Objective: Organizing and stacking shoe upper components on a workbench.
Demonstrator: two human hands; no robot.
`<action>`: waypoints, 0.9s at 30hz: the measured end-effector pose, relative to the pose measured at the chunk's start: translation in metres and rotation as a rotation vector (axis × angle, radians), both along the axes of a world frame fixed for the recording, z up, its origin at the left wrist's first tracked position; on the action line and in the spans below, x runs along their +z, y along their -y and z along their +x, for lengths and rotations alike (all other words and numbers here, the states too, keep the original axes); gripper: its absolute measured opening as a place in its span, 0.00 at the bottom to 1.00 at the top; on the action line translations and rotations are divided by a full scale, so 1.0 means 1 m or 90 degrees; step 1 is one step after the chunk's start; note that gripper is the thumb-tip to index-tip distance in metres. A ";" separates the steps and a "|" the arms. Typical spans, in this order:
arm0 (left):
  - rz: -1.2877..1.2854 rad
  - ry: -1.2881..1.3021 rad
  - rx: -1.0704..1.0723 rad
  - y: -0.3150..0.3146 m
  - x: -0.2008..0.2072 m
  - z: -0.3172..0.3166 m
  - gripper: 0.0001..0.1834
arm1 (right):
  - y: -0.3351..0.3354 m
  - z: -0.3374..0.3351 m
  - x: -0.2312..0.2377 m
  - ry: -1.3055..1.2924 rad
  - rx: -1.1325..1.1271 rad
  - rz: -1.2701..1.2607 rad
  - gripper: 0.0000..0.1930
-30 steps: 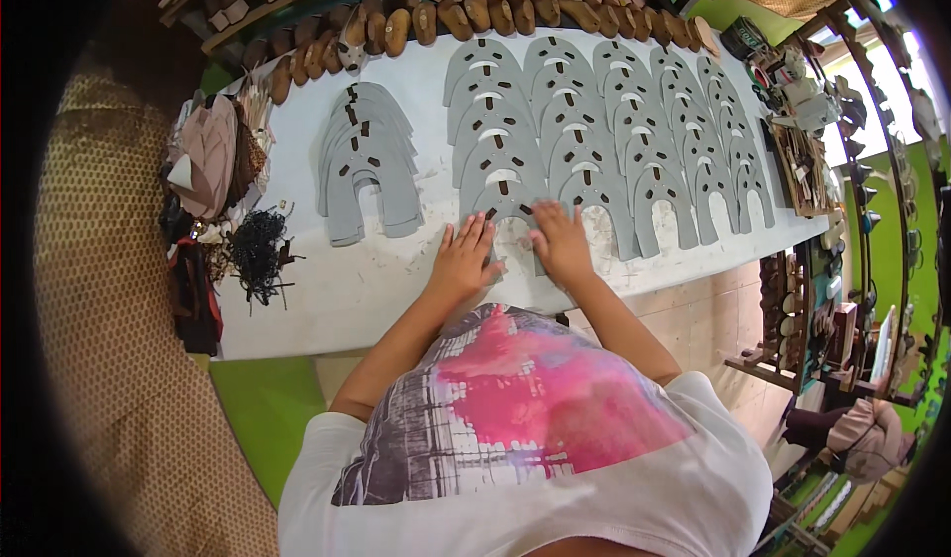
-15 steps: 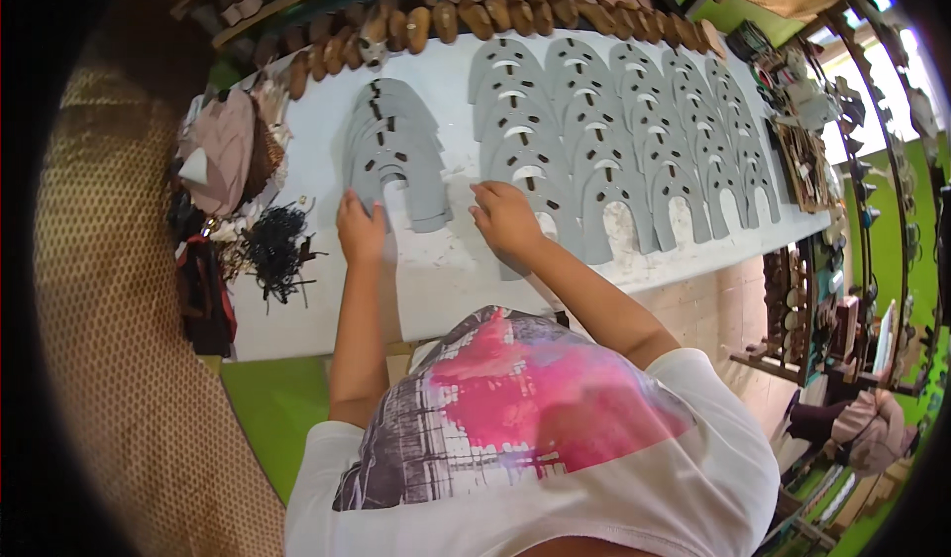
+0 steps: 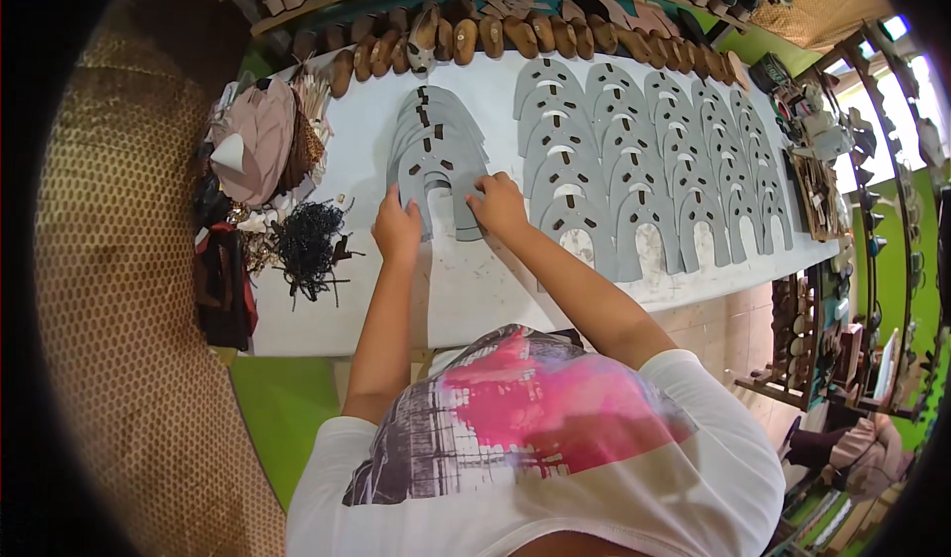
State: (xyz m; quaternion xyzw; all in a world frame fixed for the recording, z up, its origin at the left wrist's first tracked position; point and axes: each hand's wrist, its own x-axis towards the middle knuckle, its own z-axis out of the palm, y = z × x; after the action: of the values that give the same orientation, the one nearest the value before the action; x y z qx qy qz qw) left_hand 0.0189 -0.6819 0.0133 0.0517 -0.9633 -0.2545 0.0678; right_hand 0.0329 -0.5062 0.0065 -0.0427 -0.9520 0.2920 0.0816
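Observation:
On the table, a stack of grey U-shaped shoe-upper pieces [image 3: 432,151] fans away from me, each with small dark brown patches. My left hand [image 3: 397,224] pinches the left leg of the nearest piece. At the opposite leg, my right hand [image 3: 501,206] has its thumb and fingers closed on the right edge. To the right, several overlapping rows of matching grey pieces [image 3: 570,215] run toward the far edge, their open ends facing me. Parts of the gripped edges are hidden beneath my fingers.
Brown shoe lasts [image 3: 520,34] line the far edge of the white table [image 3: 367,304]. At left lie a tangle of black strips [image 3: 305,245] and pinkish-beige sheets [image 3: 260,136]. Racks with shoes [image 3: 797,324] stand at right; patterned golden cloth [image 3: 119,260] hangs at left.
My right hand has moved left from beside the right-hand rows to the stack's right leg and closed on it. My left hand stays at the left leg. The view has shifted slightly.

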 end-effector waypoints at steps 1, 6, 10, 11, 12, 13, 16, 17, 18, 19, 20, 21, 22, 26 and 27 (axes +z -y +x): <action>0.064 -0.054 -0.025 0.010 -0.012 -0.005 0.23 | 0.004 -0.006 0.000 0.030 0.014 -0.066 0.18; 0.255 0.057 -0.066 0.005 -0.012 -0.014 0.21 | 0.007 -0.018 0.001 0.140 0.011 -0.289 0.21; 0.517 0.161 -0.064 -0.005 -0.005 -0.014 0.21 | -0.002 -0.018 0.004 0.116 0.028 -0.552 0.27; 0.661 0.229 -0.052 -0.008 0.007 -0.010 0.24 | -0.010 -0.016 0.009 0.115 0.023 -0.549 0.27; 0.686 0.263 -0.075 -0.010 0.020 -0.005 0.25 | -0.020 -0.011 0.020 0.209 0.058 -0.611 0.28; 0.688 0.263 -0.074 -0.011 0.021 -0.003 0.25 | -0.032 -0.007 0.032 0.305 0.093 -0.672 0.29; 0.616 0.361 -0.133 -0.028 0.030 -0.004 0.25 | -0.070 0.018 0.073 0.300 0.050 -0.657 0.28; 0.660 0.380 -0.154 -0.046 0.034 -0.003 0.25 | -0.089 0.022 0.079 0.279 0.021 -0.630 0.28; 0.702 0.400 -0.174 -0.063 0.036 -0.002 0.25 | -0.110 0.023 0.075 0.278 0.021 -0.629 0.28; 0.702 0.400 -0.175 -0.080 0.036 -0.006 0.25 | -0.132 0.024 0.066 0.259 0.003 -0.615 0.28; 0.673 0.413 -0.216 -0.099 0.035 -0.015 0.25 | -0.152 0.023 0.062 0.240 -0.011 -0.601 0.28; 0.642 0.425 -0.253 -0.115 0.033 -0.024 0.25 | -0.169 0.020 0.062 0.242 -0.006 -0.604 0.28; 0.639 0.423 -0.248 -0.132 0.032 -0.034 0.25 | -0.187 0.014 0.062 0.231 -0.024 -0.578 0.28; 0.502 0.361 -0.370 -0.206 0.006 -0.093 0.26 | -0.254 -0.024 0.046 0.167 -0.067 -0.580 0.29; 0.488 0.326 -0.394 -0.223 0.002 -0.108 0.26 | -0.268 -0.037 0.043 0.167 -0.065 -0.585 0.29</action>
State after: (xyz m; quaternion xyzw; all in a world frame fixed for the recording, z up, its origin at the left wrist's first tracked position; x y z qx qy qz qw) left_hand -0.0888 -0.4589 0.0153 -0.1524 -0.7577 -0.5742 -0.2702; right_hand -0.0036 -0.2380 0.0494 -0.1574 -0.7233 0.6702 -0.0527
